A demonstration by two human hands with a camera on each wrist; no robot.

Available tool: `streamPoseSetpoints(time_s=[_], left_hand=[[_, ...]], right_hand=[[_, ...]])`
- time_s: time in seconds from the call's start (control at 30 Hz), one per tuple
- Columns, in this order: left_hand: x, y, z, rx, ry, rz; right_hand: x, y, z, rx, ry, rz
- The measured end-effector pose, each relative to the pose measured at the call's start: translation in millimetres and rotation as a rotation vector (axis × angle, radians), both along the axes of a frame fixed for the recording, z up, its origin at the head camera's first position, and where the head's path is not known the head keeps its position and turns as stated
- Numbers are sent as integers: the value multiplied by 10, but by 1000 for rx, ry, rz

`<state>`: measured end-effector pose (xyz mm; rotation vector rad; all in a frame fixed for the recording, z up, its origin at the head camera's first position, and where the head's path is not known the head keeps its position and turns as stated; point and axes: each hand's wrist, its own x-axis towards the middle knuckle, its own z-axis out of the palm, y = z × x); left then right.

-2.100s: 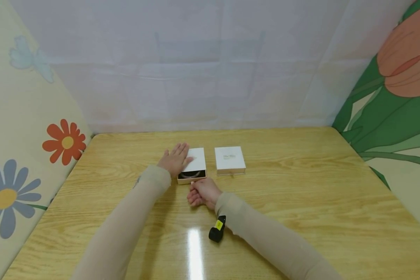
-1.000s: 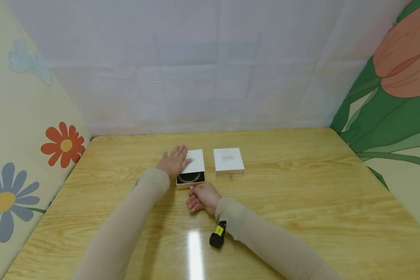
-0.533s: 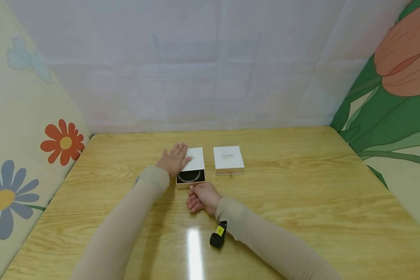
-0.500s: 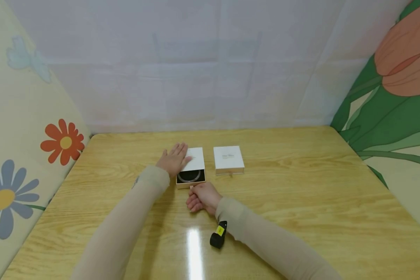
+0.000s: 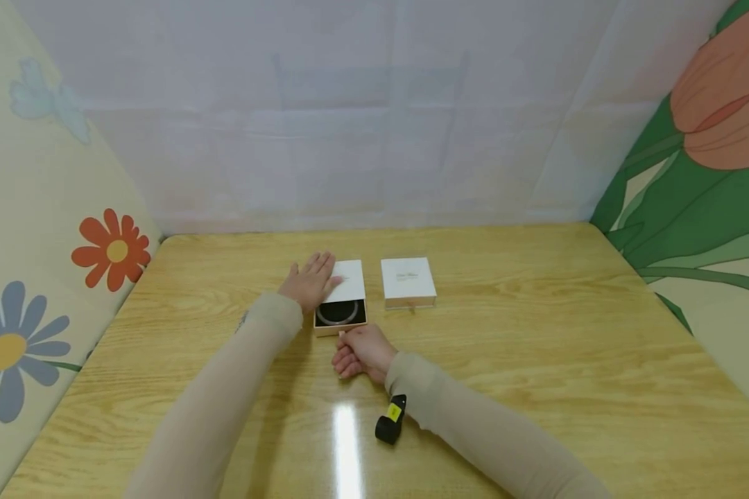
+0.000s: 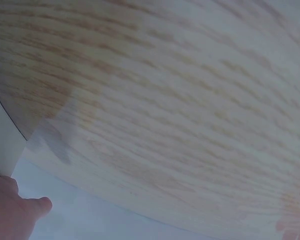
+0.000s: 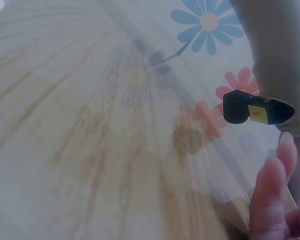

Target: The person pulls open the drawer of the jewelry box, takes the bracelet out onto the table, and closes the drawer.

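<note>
Drawer (image 5: 326,332) stands further out than 2.1 s ago, at six o'clock from the white box (image 5: 351,278), ring (image 5: 339,324) inside. Left hand (image 5: 308,286) rests on box's nine-o'clock side, fingers extended; right hand (image 5: 366,351), at five o'clock, pinches drawer's tab (image 5: 341,334).

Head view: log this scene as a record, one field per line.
Left hand: flat on the left box, fingers straight
Right hand: curled at the drawer's front, apparently pinching a tab
Drawer: partly out of the left box, toward the person
Ring: inside the drawer, on black; far part hidden
Right box: closed, apart from the left box
Surface: wooden table
</note>
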<state>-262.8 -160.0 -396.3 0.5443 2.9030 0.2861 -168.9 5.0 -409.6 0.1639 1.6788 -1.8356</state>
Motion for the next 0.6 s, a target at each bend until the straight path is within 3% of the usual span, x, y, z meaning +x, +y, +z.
streamPoseSetpoints(time_s=[0.6], left_hand=[[-24, -1, -22, 14, -6, 3]], right_hand=[[36, 12, -15, 10, 1, 16]])
